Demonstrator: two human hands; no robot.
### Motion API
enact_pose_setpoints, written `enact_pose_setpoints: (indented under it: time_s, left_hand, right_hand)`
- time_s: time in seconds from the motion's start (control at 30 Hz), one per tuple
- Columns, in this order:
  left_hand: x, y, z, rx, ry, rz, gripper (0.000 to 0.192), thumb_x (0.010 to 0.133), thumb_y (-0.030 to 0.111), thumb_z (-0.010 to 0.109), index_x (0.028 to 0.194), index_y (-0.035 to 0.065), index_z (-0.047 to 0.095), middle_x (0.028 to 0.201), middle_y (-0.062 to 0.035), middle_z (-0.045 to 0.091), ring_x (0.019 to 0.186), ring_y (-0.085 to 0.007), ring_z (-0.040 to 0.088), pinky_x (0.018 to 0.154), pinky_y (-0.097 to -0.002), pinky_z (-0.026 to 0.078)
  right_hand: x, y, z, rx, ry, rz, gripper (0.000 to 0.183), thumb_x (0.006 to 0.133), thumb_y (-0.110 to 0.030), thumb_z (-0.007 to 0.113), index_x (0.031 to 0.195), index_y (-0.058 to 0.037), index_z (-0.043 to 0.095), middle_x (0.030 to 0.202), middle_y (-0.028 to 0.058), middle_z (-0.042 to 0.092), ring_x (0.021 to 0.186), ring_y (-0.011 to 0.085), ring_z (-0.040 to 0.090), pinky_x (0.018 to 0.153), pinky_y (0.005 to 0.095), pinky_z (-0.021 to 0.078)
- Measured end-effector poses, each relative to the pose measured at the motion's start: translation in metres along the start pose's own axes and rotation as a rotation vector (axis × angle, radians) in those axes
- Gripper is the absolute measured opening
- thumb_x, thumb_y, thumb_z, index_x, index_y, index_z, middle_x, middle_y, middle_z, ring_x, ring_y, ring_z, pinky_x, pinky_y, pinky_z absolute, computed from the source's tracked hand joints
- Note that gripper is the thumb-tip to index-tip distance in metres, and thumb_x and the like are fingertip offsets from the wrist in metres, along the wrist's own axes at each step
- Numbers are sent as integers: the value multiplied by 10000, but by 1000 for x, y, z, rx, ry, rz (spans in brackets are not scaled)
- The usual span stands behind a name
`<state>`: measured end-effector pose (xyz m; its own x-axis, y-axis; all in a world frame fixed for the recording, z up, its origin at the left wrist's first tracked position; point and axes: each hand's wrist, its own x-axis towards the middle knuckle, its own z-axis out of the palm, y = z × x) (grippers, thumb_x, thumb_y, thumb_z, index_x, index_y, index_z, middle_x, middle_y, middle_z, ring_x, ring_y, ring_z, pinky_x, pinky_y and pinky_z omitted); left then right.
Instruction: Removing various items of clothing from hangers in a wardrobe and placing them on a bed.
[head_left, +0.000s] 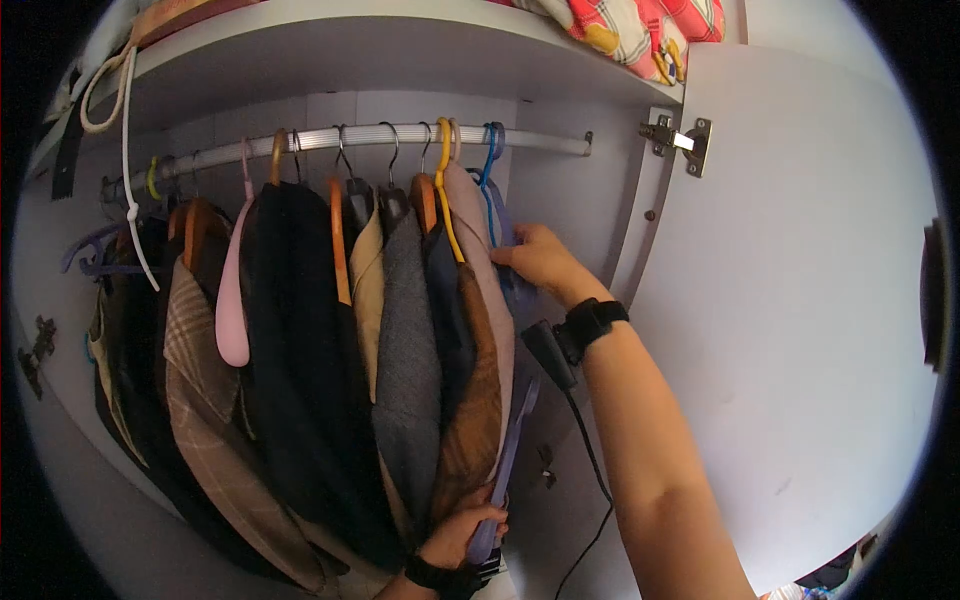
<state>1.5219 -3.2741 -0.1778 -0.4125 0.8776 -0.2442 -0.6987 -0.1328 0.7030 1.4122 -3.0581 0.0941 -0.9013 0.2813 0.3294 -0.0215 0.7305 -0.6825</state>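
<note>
Low in the wardrobe, my left hand (465, 531) is closed around a purple plastic hanger (510, 457), below the brown garment (469, 420). My right hand (544, 259) is raised at the right end of the hung clothes, its fingertips at the blue and purple hangers (491, 202); its exact hold is hidden. Beside these hangs a pale pink garment (491, 315), with a yellow hanger (448, 199) just left of it. Further left are a grey jacket (409, 360), a black coat (300, 360) and a pink hanger (234, 322), all on the metal rail (360, 136).
A shelf (420, 37) runs above the rail, with red patterned fabric (637, 37) on it. The white door (787, 300) stands open at the right on a metal hinge (697, 146). A white cord (133, 202) hangs at the left. A black cable (592, 442) trails from the right wrist.
</note>
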Motion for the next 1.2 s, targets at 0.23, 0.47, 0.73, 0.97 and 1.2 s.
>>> enact_pose_setpoints:
  time_s: [0.23,0.47,0.73,0.97,1.2]
  left_hand:
    - [-5,1,-8,13,114,1,288,771,9,553,1043,15,458,814,-57,476,714,-166,500,658,-253,425]
    - [-6,-5,-16,26,151,-22,216,768,29,570,967,17,487,816,-59,498,700,-166,516,662,-252,434]
    - [-4,-17,-8,64,111,87,216,775,49,553,981,54,488,787,-35,482,680,-151,503,677,-279,440]
    - [-10,-77,17,-189,-37,22,474,775,19,563,1214,104,405,939,-23,463,885,-169,506,798,-315,444]
    - [-51,-141,43,-121,-273,35,591,805,38,628,1318,118,346,1217,-52,476,1125,-185,473,954,-345,399]
  right_hand:
    - [20,15,26,283,180,171,394,818,-263,567,1043,61,572,889,161,616,793,234,598,698,322,466]
    - [-16,3,15,155,375,-101,388,818,-272,516,942,90,580,927,314,589,899,436,576,789,444,442]
    - [-162,9,50,42,427,-104,217,862,-182,526,920,27,516,824,262,562,811,455,537,718,491,421]
    - [-308,25,65,-213,400,-26,159,812,-100,543,938,-5,524,826,212,549,763,403,519,710,461,396]
    - [-440,35,65,-300,156,2,196,761,-87,571,916,8,498,798,209,528,731,393,507,637,466,406]
